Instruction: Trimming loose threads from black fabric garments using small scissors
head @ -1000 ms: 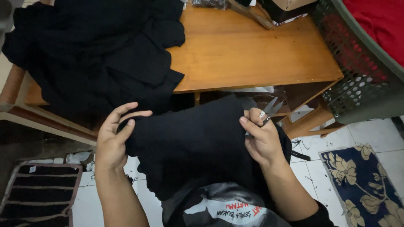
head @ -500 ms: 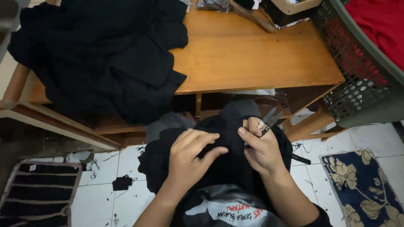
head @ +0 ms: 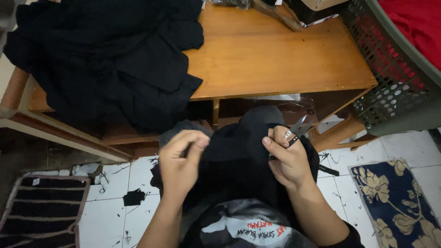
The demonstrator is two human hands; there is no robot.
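Bare tabletop right, clothes pile left

I'm looking at what seems a home garment workroom: a low wooden tabletop heaped with black cloth, a perforated laundry basket of red fabric, cracked white floor tiles, a flowered mat underfoot.

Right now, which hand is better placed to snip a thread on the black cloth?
Probably the right hand: it holds the small thread snips with the blades open above the black cloth. The left hand has no tool; it only pinches the cloth, so it is better placed to hold it steady.
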